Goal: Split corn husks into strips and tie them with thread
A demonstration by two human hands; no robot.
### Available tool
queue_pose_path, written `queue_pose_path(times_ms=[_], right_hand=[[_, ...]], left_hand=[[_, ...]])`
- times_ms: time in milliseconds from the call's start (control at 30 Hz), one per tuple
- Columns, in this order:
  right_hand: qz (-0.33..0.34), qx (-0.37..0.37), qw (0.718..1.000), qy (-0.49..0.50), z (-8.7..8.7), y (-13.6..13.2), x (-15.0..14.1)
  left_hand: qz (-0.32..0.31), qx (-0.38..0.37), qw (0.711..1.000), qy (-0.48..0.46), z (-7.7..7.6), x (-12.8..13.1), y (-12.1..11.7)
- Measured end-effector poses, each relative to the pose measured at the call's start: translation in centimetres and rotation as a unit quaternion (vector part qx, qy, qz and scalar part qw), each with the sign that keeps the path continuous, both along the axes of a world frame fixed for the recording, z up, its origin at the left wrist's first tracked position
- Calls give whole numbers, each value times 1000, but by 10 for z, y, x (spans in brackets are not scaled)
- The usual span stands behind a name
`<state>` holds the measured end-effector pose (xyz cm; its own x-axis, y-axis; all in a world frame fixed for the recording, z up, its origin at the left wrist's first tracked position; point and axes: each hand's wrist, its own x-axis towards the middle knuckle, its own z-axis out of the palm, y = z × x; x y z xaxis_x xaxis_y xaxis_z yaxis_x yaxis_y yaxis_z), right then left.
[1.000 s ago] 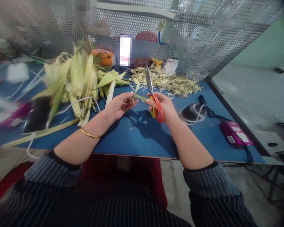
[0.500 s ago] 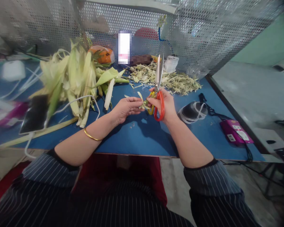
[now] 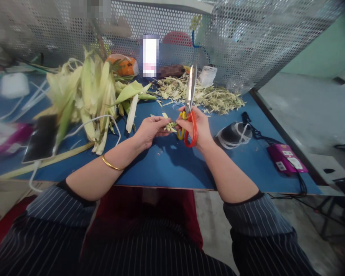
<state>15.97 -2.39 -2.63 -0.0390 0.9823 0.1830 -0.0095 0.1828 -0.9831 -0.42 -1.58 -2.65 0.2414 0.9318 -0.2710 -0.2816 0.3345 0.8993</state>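
Note:
Above the blue table (image 3: 172, 168), my left hand (image 3: 151, 131) pinches a small bundle of pale green corn husk strips (image 3: 169, 125). My right hand (image 3: 199, 128) has scissors (image 3: 191, 128) with red and yellow handles in its grip, blades pointing up and away from me. The right thumb and fingertips come close to the right end of the husk bundle; whether they touch it I cannot tell. A pile of whole corn husks (image 3: 93, 90) lies to the left of my hands. Behind them is a heap of cut husk scraps (image 3: 215, 97).
A phone (image 3: 40, 138) with a white cable lies at the left. At the right are a dark object wrapped in white cord (image 3: 234, 135) and a purple power strip (image 3: 286, 158). An orange packet (image 3: 122, 65) stands at the back before a perforated metal screen (image 3: 172, 23).
My left hand has shifted slightly left with the husk strips, and its gap to my right fingertips has widened a little. The scissors have moved slightly left, still in my right hand.

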Motion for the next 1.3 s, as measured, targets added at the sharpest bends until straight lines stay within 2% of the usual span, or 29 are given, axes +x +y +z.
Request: queue_pose_path(times_ms=[100, 200, 333, 533, 633, 733, 900, 1100, 1200, 1300], right_hand=[[-14, 22, 1000, 4, -2, 2, 0], [-45, 47, 998, 0, -4, 3, 0], [-73, 71, 993, -58, -4, 1, -3], [-24, 66, 989, -134, -2, 0, 1], [-6, 54, 983, -175, 7, 1, 13], [27, 53, 971, -232, 23, -2, 28], [120, -4, 946, -301, 41, -12, 44], [158, -38, 920, -357, 39, -9, 44], [145, -39, 909, -389, 35, -6, 42], [122, -16, 912, -391, 31, -4, 40]], left_hand=[[-15, -9, 1000, -26, -1, -1, 1], [-27, -50, 998, -41, -3, -1, 1], [-32, -67, 995, -61, -3, 1, -1], [54, 8, 998, -19, 2, -3, 3], [57, 41, 997, -33, 5, -10, 10], [78, 39, 994, -64, 11, -18, 17], [147, 4, 980, -137, 25, -31, 24], [182, -7, 970, -163, 31, -37, 27], [191, -11, 969, -154, 32, -36, 26], [192, -9, 970, -148, 30, -34, 24]])
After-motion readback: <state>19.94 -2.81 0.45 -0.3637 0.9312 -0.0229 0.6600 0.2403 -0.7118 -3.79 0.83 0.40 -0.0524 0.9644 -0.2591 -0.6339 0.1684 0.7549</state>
